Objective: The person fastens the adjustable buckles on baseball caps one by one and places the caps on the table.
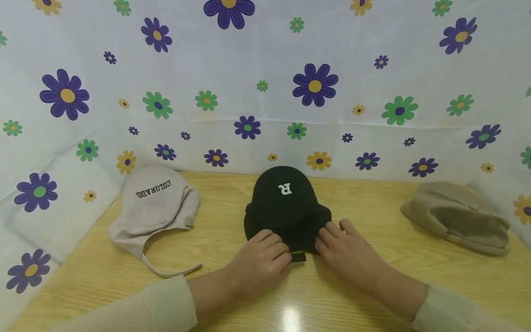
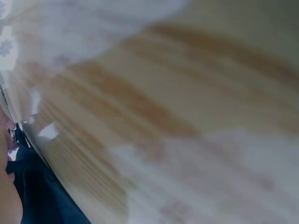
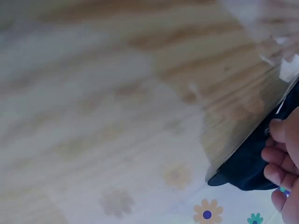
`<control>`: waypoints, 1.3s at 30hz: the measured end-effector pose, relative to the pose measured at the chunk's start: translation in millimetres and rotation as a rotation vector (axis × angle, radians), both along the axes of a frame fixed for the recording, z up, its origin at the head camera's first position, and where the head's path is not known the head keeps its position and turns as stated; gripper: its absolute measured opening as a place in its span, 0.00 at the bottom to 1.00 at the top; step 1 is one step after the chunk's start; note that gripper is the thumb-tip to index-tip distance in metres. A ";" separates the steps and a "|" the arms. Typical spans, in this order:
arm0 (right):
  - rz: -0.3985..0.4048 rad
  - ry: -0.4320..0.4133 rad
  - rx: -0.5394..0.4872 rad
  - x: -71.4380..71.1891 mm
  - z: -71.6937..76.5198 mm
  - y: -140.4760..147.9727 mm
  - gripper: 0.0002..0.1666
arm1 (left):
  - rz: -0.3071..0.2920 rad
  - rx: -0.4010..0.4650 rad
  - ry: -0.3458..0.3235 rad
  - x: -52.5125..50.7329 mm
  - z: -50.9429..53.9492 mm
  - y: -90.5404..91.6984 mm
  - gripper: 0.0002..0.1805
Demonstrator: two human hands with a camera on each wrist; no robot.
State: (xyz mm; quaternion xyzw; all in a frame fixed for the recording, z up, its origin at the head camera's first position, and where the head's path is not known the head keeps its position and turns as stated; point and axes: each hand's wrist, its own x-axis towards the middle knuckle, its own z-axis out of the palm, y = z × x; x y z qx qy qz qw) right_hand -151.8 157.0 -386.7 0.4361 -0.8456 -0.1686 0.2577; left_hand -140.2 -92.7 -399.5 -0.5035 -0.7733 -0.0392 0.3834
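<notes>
A black cap with ear flaps (image 1: 286, 203) lies on the table, a white letter on its crown. At its near edge, my left hand (image 1: 265, 256) holds the left flap with curled fingers. A short black strap (image 1: 298, 257) sticks out beside that hand. My right hand (image 1: 346, 246) pinches the right side of the same near edge. In the right wrist view the bent fingers (image 3: 275, 172) press against the dark fabric. Only a sliver of the left hand (image 2: 9, 186) and the cap (image 2: 42, 191) shows in the left wrist view.
A pale cap marked COLORADO (image 1: 155, 203) lies to the left, its thin strap (image 1: 170, 273) trailing on the wooden table (image 1: 224, 198). To the right rests a tan flat-style cap (image 1: 460, 216). A white flowered cloth (image 1: 265, 60) hangs behind and along both sides.
</notes>
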 end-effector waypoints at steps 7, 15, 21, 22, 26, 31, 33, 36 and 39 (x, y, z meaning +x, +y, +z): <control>0.069 -0.053 -0.100 -2.2 -5.2 2.2 0.08 | 0.008 0.003 -0.028 -0.7 0.0 -1.4 0.11; -0.008 -0.200 -0.349 4.9 -6.8 -5.8 0.10 | 0.021 0.044 -0.041 -2.9 -1.2 -3.3 0.05; -0.069 -0.286 -0.407 8.7 -5.4 -9.1 0.06 | 0.009 0.049 -0.032 -5.3 1.3 -0.4 0.11; -0.070 -0.294 -0.409 8.8 -5.5 -9.3 0.06 | 0.004 0.050 -0.040 -5.8 1.8 0.3 0.10; -0.065 -0.328 -0.414 8.0 -6.9 -9.2 0.08 | -0.015 0.050 -0.075 -9.2 3.0 1.5 0.01; -0.058 -0.328 -0.403 5.5 -8.5 -8.7 0.07 | -0.025 0.056 -0.107 -14.6 2.5 -2.0 0.01; -0.033 -0.298 -0.379 3.8 -9.5 -8.5 0.07 | -0.019 0.047 -0.104 -17.1 2.6 -3.4 0.01; 0.044 -0.198 -0.302 1.1 -12.7 -7.7 0.07 | -0.011 0.033 -0.086 -19.3 3.0 -4.6 0.02; 0.097 -0.102 -0.226 1.7 -13.5 -5.4 0.11 | -0.008 0.029 -0.071 -19.6 3.1 -3.8 0.01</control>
